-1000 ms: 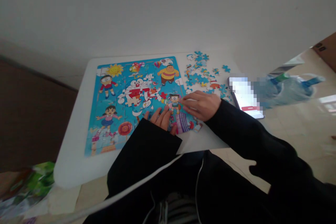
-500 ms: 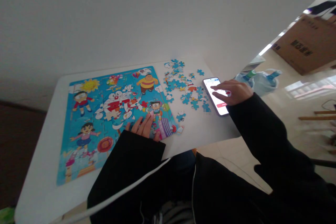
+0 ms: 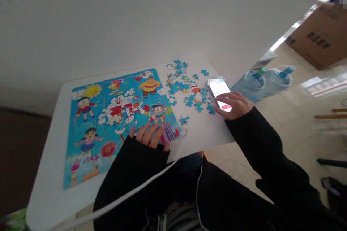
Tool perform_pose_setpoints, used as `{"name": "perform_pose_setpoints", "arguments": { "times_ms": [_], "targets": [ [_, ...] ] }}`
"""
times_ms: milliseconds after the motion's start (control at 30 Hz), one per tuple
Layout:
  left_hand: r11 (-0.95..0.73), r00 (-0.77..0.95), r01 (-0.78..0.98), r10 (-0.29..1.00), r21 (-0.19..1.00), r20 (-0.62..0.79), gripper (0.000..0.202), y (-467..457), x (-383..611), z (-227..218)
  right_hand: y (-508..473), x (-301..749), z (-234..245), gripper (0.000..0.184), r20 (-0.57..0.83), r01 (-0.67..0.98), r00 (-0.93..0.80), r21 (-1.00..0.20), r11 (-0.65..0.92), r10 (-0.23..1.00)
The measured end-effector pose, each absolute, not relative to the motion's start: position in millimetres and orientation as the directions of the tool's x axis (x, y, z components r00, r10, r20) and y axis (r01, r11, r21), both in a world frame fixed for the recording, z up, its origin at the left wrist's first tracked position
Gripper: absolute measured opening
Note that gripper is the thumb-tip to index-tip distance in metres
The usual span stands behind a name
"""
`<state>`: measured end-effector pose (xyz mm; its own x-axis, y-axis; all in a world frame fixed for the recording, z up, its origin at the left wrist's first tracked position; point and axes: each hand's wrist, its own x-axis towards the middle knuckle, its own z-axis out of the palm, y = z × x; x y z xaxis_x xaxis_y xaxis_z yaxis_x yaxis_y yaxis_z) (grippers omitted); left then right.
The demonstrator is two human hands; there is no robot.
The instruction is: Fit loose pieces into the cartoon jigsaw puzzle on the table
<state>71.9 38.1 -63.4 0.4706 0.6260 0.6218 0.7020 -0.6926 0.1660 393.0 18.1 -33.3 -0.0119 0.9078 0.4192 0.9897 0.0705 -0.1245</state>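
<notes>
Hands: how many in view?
2: the left hand over the near side of the puzzle, the right hand at the phone. No others show.

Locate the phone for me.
In the head view, the phone lies on the right of the table, beside the loose puzzle pieces, partly hidden by the right hand.

White table [image 3: 45,178], jigsaw [image 3: 104,130], loose pieces [image 3: 176,86], phone [image 3: 221,88]

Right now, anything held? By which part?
Can't tell: right hand covers part of the phone, fingers at its left edge, grip unclear. Left hand lies over the puzzle, holding nothing visible.
</notes>
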Motion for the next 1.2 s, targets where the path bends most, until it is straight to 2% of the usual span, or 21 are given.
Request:
{"name": "perform_pose_setpoints", "arguments": {
  "times_ms": [100,200,300,433,567,733,867,1100,1200],
  "targets": [
    [-0.773,0.529,0.613,0.555,0.163,0.642,0.029,31,82,-62,5,396,-40,0.039,0.507,0.993,0.070,-0.115,-0.013,0.859],
    [-0.801,0.555,0.574,0.534,0.171,0.638,0.026,29,94,-65,-2,396,-48,0.046,0.539,0.992,0.054,-0.124,0.017,0.840],
    [-0.822,0.559,0.552,0.489,0.140,0.669,0.025,30,105,-70,-4,389,-53,0.046,0.541,0.986,0.003,-0.141,0.088,0.841],
    [-0.817,0.527,0.563,0.470,0.122,0.708,0.020,35,111,-72,-2,379,-51,0.048,0.515,0.949,-0.173,-0.142,0.282,0.840],
    [-0.835,0.574,0.542,0.451,0.095,0.683,0.016,39,114,-75,6,368,-44,0.042,0.522,0.912,-0.246,-0.161,0.378,0.817],
    [-0.850,0.472,0.494,0.438,0.183,0.765,0.010,36,135,-92,18,351,-33,0.029,0.530,0.884,-0.268,-0.198,0.424,0.804],
    [-0.853,0.391,0.472,0.429,0.222,0.814,0.011,38,150,-107,37,350,-20,0.032,0.405,0.876,-0.330,-0.205,0.437,0.853],
    [-0.890,0.578,0.443,0.375,0.108,0.724,0.020,43,141,-101,117,355,-3,0.037,-0.023,0.900,-0.419,-0.143,0.412,0.907],
    [-0.866,0.493,0.466,0.425,0.182,0.759,0.020,39,144,-99,144,343,-7,0.040,-0.103,0.915,-0.403,-0.068,0.398,0.909]
  ]
}}
